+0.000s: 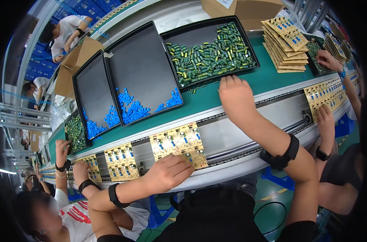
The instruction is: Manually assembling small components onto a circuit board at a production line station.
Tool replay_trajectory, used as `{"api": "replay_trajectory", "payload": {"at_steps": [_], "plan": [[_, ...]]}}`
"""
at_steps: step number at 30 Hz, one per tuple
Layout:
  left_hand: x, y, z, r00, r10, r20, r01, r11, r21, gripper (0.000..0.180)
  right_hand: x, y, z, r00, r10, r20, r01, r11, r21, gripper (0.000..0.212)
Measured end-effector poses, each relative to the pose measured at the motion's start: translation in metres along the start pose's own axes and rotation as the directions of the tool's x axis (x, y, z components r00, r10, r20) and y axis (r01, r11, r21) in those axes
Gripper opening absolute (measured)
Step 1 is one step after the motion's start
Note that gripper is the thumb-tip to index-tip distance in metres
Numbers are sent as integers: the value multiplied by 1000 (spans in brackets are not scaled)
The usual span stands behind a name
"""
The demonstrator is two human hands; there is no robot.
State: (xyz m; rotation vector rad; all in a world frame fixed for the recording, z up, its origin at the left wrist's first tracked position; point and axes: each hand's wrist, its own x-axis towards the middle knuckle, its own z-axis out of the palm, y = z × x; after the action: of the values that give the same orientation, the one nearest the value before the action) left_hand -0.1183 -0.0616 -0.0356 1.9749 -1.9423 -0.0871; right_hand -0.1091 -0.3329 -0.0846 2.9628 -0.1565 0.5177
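Curling over the circuit board [178, 141] is the left hand [169, 172]; beyond the board, beside a black tray [195, 34], is the right hand [236, 96]; neither grip can be told.

Light: your flat green worktop [203, 101] is evenly bright, shadows soft | Visible source: a glowing white tube-shaped lamp [5, 170] at far left | Distortion: you see straight edges bow toward the blackened rim | Focus: your mid-view looks crisp, distant left background soft
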Motion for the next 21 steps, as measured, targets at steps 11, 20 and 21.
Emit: {"api": "replay_trajectory", "payload": {"at_steps": [11, 20, 21], "plan": [[-1, 2, 1, 997, 79, 11, -79, 958, 275, 32, -1, -17, 7, 973, -181, -142, 178, 983, -37, 37], [-3, -7, 2, 989, 149, 11, -145, 944, 295, 23, 6, -3, 12, 860, -457, -227, 449, 889, -88, 36], [-4, -7, 3, 989, 147, 7, -142, 940, 310, 24, 8, -4, 13, 846, -490, -210, 486, 871, -73, 36]]}}
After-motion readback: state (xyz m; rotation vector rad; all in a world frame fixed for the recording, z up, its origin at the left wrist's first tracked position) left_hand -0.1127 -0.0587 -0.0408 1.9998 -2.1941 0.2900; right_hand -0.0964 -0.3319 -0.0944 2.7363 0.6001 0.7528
